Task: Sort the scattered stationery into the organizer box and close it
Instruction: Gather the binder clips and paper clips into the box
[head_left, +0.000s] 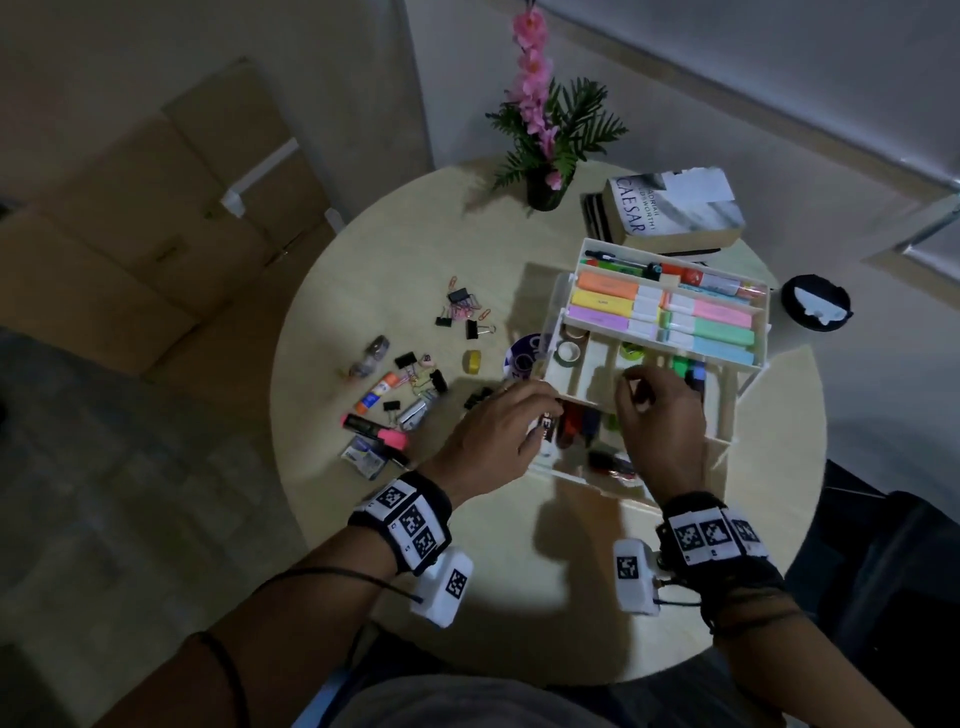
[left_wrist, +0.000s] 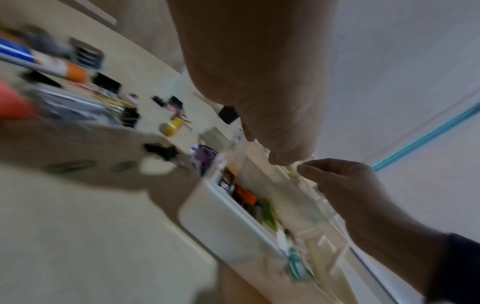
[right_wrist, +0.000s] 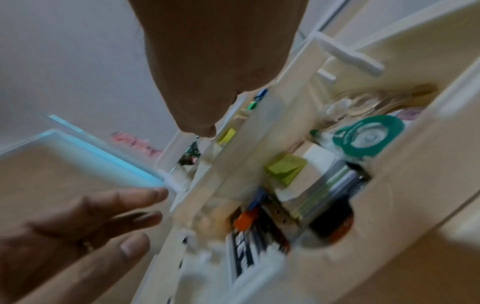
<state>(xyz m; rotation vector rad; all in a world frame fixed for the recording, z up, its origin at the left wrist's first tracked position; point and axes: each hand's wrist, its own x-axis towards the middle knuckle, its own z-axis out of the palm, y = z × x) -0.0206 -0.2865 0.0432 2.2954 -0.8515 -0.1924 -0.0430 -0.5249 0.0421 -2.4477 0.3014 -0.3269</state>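
The white tiered organizer box (head_left: 727, 410) stands open on the round table (head_left: 519, 561). Its top tray (head_left: 584, 249) holds pastel highlighters and pens. The middle tray (head_left: 576, 376) holds small tape rolls, and markers lie in the bottom compartment (right_wrist: 324, 216). My right hand (head_left: 657, 408) (right_wrist: 197, 98) curls its fingers over the middle tray's front rim and pinches it. At the tray's left front corner my left hand (head_left: 511, 421) (right_wrist: 116, 216) reaches in with straight fingers. Left of the box lie scattered binder clips (head_left: 460, 306), a glue stick (head_left: 376, 392), a pink highlighter (head_left: 382, 434), a staples box (head_left: 363, 457) and a yellow tape roll (head_left: 471, 361).
A potted plant with pink flowers (head_left: 545, 150) and a stack of books (head_left: 675, 215) stand at the table's far side behind the box. A purple tape roll (head_left: 522, 356) sits against the box's left side. A round black object (head_left: 815, 301) lies beyond the table's right edge.
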